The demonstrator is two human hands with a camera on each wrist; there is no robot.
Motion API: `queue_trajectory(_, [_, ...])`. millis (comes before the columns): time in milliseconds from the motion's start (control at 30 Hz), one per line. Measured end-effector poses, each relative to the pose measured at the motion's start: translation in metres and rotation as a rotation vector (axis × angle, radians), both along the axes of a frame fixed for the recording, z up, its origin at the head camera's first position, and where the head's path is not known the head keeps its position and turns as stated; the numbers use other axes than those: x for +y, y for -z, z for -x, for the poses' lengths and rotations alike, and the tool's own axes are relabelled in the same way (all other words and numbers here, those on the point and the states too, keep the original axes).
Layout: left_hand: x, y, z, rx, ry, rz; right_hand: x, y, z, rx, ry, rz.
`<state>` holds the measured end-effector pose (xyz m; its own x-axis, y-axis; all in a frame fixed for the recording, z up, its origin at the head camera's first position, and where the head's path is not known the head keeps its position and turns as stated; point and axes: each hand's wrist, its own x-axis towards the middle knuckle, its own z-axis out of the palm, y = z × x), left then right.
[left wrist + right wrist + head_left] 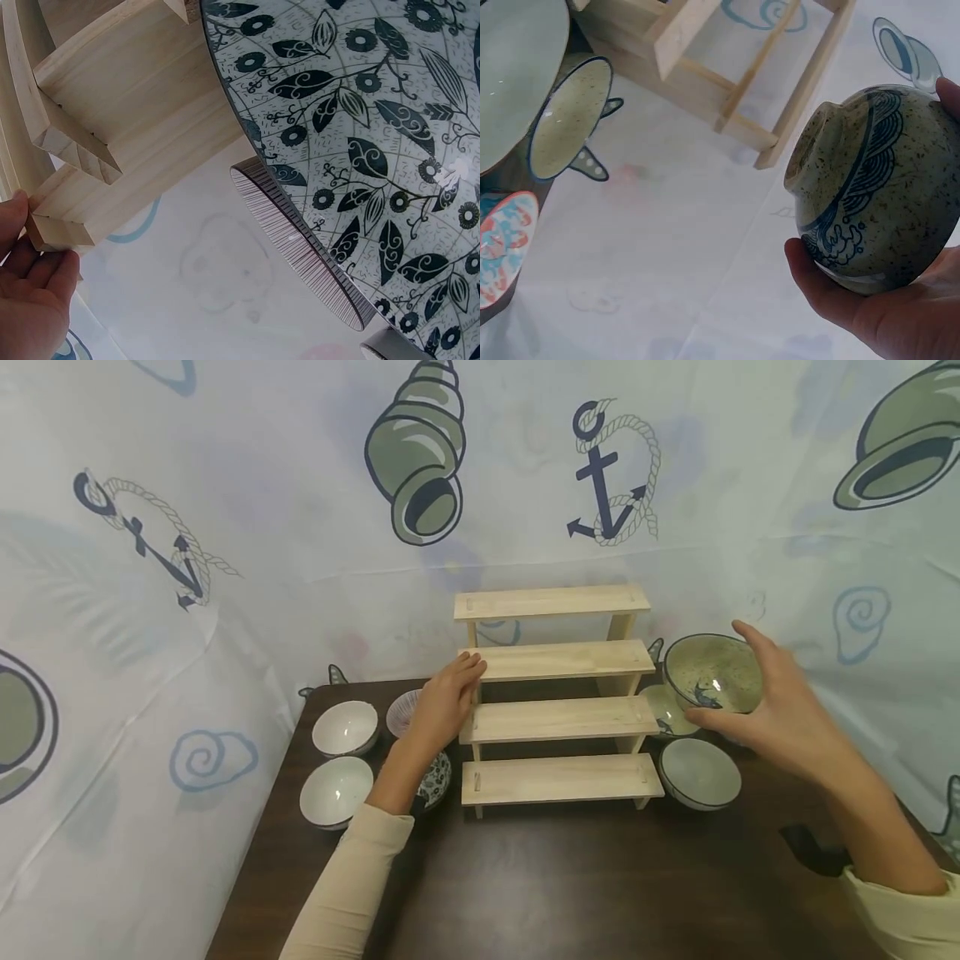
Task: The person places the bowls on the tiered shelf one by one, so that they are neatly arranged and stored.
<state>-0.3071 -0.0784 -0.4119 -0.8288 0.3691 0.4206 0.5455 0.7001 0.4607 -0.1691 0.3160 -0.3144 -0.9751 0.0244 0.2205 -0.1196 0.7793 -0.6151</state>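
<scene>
A four-tier wooden display stand (562, 720) stands at the back of the dark table. My left hand (447, 700) grips the left end of its second board from the top, thumb and fingers around the wood (64, 234) in the left wrist view. To the right of the stand, my right hand (795, 722) holds a speckled bowl (714, 670) up in the air, thumb and fingers spread around its sides. Blue waves decorate the outside of this bowl (885, 187), seen in the right wrist view. Below it sit a yellowish bowl (663, 710) and a pale bowl (701, 774).
Left of the stand are two white bowls (345, 727) (337, 791), a striped bowl (401, 712) and a black-and-white leaf-patterned bowl (435, 779), partly behind my left arm. A red-and-blue patterned dish (508, 247) shows in the right wrist view. Printed cloth (525, 527) hangs behind the table.
</scene>
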Motion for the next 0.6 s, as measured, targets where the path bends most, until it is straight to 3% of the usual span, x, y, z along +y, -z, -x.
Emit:
queue_trajectory(300, [-0.001, 0.000, -0.001, 0.034, 0.013, -0.006, -0.016, -0.010, 0.000, -0.021, 0.006, -0.044])
queue_trajectory(600, [-0.003, 0.001, -0.003, 0.022, 0.010, -0.016, -0.037, -0.014, 0.006, -0.040, -0.013, -0.059])
